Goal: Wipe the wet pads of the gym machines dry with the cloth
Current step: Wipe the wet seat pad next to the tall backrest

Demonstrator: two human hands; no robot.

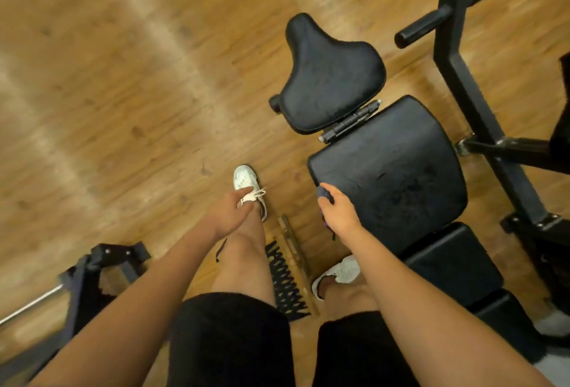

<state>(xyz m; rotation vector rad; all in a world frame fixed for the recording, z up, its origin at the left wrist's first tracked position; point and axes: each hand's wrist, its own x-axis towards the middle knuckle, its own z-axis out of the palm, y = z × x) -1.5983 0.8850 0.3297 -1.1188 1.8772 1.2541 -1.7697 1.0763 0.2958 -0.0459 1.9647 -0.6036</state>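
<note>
One cloth (pixel 324 194), squeezed in the right hand (pixel 339 212), meets the pad (pixel 401 155) corner to rub it; left hand (pixel 228 211) hangs loose.

Left bare forearm (pixel 138 294): reaches forward and downward from the lower left corner, nearly straight.
Left hand (pixel 229 211): back upward, fingers loosely curled, one finger stretched ahead; holds nothing that shows.
Right bare forearm (pixel 416 288): reaches forward from the lower right, roughly parallel to the left one.
Right hand (pixel 339 212): back upward, fingers curled round a small bunched dark grey cloth (pixel 324 194), which protrudes past the knuckles.
</note>
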